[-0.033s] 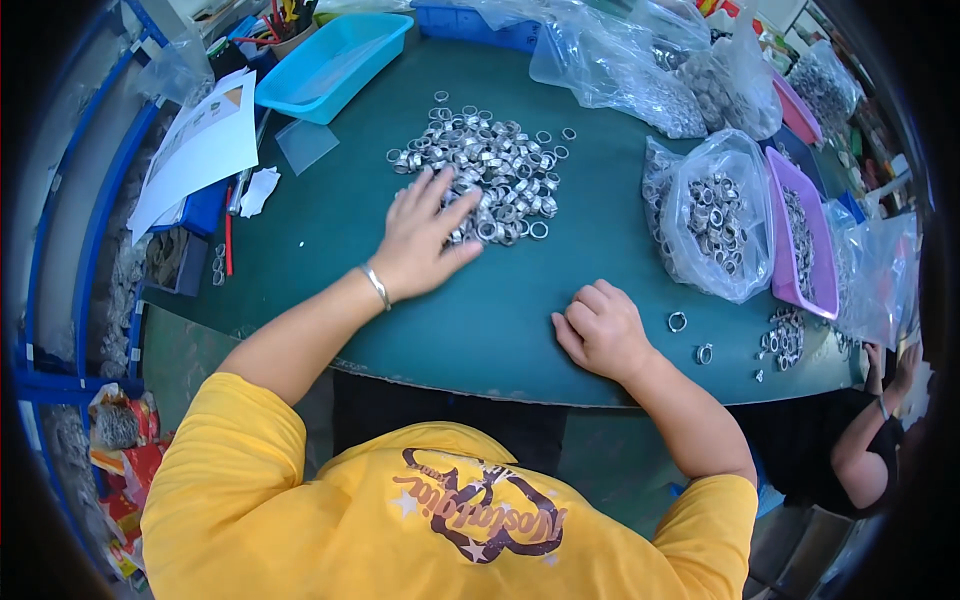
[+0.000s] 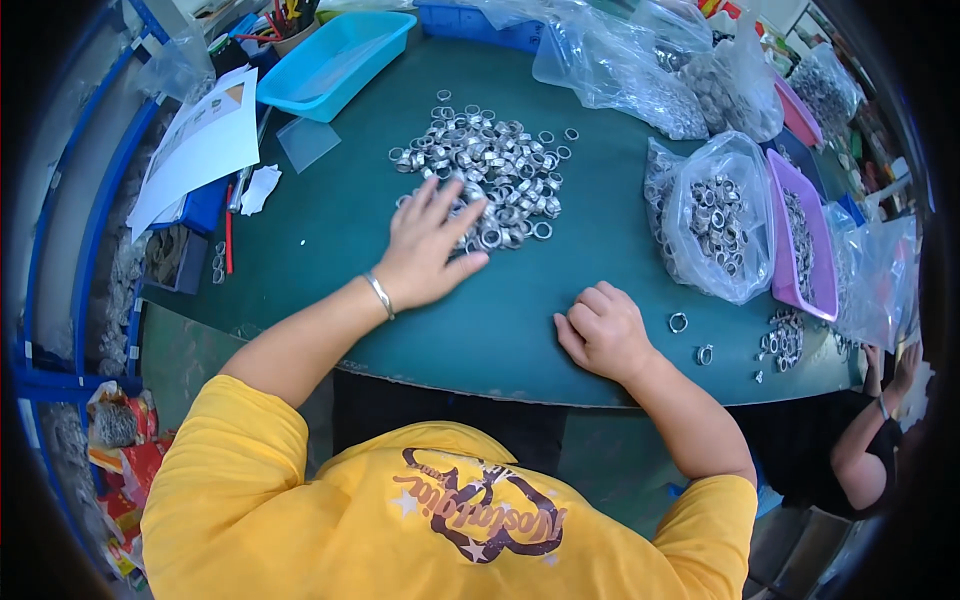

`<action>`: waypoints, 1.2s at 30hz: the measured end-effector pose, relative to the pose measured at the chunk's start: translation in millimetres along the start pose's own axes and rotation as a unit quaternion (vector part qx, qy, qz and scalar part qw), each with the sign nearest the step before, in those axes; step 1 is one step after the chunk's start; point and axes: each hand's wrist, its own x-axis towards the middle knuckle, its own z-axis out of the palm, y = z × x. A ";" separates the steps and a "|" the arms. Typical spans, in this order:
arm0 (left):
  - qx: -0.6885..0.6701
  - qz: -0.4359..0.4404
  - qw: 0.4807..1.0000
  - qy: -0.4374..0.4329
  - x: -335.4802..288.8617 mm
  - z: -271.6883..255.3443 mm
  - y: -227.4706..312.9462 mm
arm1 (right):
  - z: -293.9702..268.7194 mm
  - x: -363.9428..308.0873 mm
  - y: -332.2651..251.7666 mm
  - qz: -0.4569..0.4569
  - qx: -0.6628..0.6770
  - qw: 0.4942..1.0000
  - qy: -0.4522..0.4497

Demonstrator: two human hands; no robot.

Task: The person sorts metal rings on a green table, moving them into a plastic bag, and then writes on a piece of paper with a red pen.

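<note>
A heap of silver metal rings (image 2: pixel 505 165), like small clamps, lies on the green tabletop ahead of me. My left hand (image 2: pixel 428 245) is open over the near left side of that heap, fingers spread and slightly blurred. Its fingertips cover some rings; whether they touch them I cannot tell. To the right, my right hand (image 2: pixel 605 330) rests on the table near the front edge, curled into a fist. Anything inside it is hidden. Two loose rings, one of them this ring (image 2: pixel 678 322), lie just right of that fist.
A clear plastic bag (image 2: pixel 718 225) of rings stands at the right, beside a purple tray (image 2: pixel 805 240) of metal parts. A turquoise tray (image 2: pixel 335 70) sits far left, near paper sheets (image 2: pixel 200 150). Another person's arm (image 2: pixel 865 450) shows at lower right.
My left hand has drawn back slightly toward me across the near edge of the heap. The right hand stays put.
</note>
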 end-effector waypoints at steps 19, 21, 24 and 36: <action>-0.180 -0.093 0.957 0.206 -61.5 -53.7 -2.6 | -19.9 -20.5 -5.6 0.122 -0.078 0.989 -0.015; -0.174 -0.121 0.954 0.212 -88.8 -55.3 -1.1 | -19.7 -19.9 -5.7 0.119 -0.074 0.990 0.007; -0.158 -0.130 0.958 0.201 -118.7 -51.9 7.5 | -19.5 -20.3 -3.5 0.101 -0.084 0.991 -0.001; -0.150 -0.111 0.961 0.204 -116.9 -46.6 9.4 | -87.8 61.0 92.2 0.084 -0.278 0.939 0.183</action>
